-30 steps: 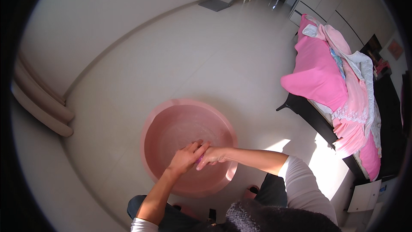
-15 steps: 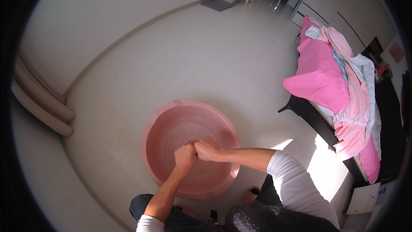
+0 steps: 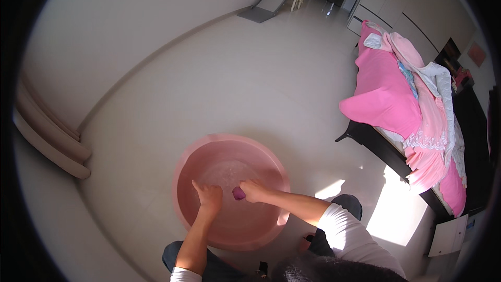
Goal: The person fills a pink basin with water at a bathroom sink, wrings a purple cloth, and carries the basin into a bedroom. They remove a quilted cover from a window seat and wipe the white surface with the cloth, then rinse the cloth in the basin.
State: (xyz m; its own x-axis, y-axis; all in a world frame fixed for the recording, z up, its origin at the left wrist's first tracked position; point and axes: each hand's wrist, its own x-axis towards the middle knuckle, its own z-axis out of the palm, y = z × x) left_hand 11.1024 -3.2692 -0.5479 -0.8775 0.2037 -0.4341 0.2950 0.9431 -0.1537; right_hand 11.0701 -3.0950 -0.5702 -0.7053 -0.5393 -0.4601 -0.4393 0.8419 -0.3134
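Item one: my left hand, over the pink plastic basin, fingers curled loosely inward with the thumb raised; whether they grip anything I cannot tell, since the hand is small in the head view. Item two: my right hand, just beside the left and level with it, fingers closed into a fist around a small purple cloth, of which only a rounded end pokes out on the side facing the left hand. The two hands are near each other but I see a narrow gap between them, filled by that purple end. Item three: the basin, round, wide, standing on the pale glossy floor directly in front of my knees; shallow water with a patch of white foam lies in its far half. Both forearms enter from the lower edge, the right one in a white sleeve pushed up above the elbow. Item four: a bed with a bright pink cover on a dark frame, well apart to my right, heaped with pink and white laundry. Item five: a patch of sunlight on the floor between basin and bed. Item six: a grey ramp-like object by the far wall.
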